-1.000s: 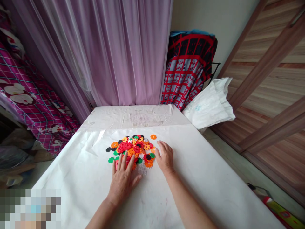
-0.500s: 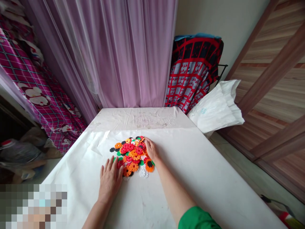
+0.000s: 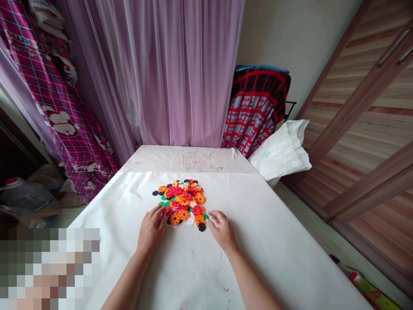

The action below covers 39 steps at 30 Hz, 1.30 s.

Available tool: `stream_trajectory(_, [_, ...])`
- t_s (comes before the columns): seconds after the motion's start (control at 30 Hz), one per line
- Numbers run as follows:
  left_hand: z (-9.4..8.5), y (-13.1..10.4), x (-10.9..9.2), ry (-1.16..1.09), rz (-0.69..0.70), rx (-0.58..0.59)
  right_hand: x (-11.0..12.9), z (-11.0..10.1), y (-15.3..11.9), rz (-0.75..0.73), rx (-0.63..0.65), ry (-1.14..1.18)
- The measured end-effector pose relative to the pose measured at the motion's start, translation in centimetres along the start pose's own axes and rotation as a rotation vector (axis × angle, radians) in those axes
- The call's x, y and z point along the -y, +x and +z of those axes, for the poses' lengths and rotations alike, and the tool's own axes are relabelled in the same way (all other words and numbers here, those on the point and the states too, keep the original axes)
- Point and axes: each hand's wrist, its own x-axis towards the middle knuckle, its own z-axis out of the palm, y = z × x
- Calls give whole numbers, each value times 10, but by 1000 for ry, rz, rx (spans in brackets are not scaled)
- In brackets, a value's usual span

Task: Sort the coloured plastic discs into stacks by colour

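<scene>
A heap of notched plastic discs (image 3: 183, 200) in red, orange, green, white and black lies on the white-covered table (image 3: 200, 271). At the heap's left edge rests my left hand (image 3: 151, 229), fingers loosely bent, with the fingertips by a green disc (image 3: 165, 204) and a red one. My right hand (image 3: 223, 230) is on the other side, thumb and fingers apart, nothing seen between them. Its tips are close to a small green disc (image 3: 205, 217); whether they touch it I cannot tell. A black disc (image 3: 201, 227) lies at the near right corner of the heap.
Purple curtains (image 3: 187, 77) hang behind the table's far edge. A white bag (image 3: 280, 150) stands at the right edge, before a red patterned cloth (image 3: 248, 112). Wooden doors (image 3: 361, 142) are on the right. A plastic jug (image 3: 26, 196) is at the left.
My right hand has come back from the heap's far right side to its near right corner. My left hand stays at the left edge, fingers more bent. The camera view has shifted slightly.
</scene>
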Motion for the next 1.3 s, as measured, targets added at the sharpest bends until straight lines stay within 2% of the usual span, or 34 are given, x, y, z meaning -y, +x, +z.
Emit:
stream_trajectory(0.1, [-2,0,-1,-1,0,2,11,1,-11,-155,83,-244])
stream_trajectory(0.2, [-5,1,-5,2,-4,14,16,4,-10,-203,158,-346])
stream_trajectory(0.37, [-9,3,-11,18,-8,17,8,6,-3,-152,128,-312])
stream_trajectory(0.53, [-4,2,-6,11,24,9,4,3,-5,-153,57,-278])
stream_trajectory(0.63, [-1,1,-1,-40,21,-23,12,-1,-9,-173,106,-312])
stream_trajectory(0.8, [-3,-1,1,-201,-83,-71,30,-5,-16,-223,238,-499])
stream_trajectory(0.93, [-7,-1,0,-333,-179,-89,31,-3,-19,-233,249,-542])
stream_trajectory(1.13, [-8,0,-2,-391,-241,-109,20,-7,-17,-380,205,-542])
stream_trajectory(1.2, [-8,0,-3,-406,-260,-119,12,-12,-3,-317,136,-472])
stream_trajectory(1.3, [-8,0,-3,-423,-269,-113,-2,-17,37,-91,7,-386])
